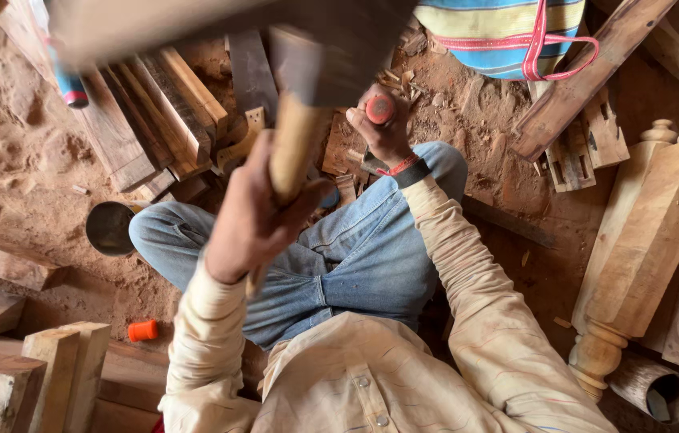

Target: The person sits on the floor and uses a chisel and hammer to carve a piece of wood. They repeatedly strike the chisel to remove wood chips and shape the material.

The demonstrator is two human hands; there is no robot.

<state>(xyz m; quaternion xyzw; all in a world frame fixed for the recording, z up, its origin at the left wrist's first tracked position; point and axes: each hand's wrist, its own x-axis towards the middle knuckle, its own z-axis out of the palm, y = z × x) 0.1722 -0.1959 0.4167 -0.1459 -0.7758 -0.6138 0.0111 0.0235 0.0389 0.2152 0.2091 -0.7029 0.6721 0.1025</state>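
Observation:
My left hand (247, 216) grips the pale wooden handle of a mallet (295, 144), raised close to the camera. Its dark head (339, 56) is blurred at the top of the view. My right hand (383, 132) is closed around a chisel with a red butt end (380, 109), held upright in front of my knees. The chisel's blade is hidden by the hand and the mallet. Small notched wooden pieces (345, 164) lie on the ground under the chisel. I sit cross-legged in blue jeans (371, 256) and a cream shirt.
A stack of dark planks (163, 104) lies at the upper left, and a metal cup (108, 228) sits beside my knee. A turned wooden post (644, 232) lies right, a striped bag (500, 32) above, wooden blocks (58, 377) and an orange cap (143, 329) lower left.

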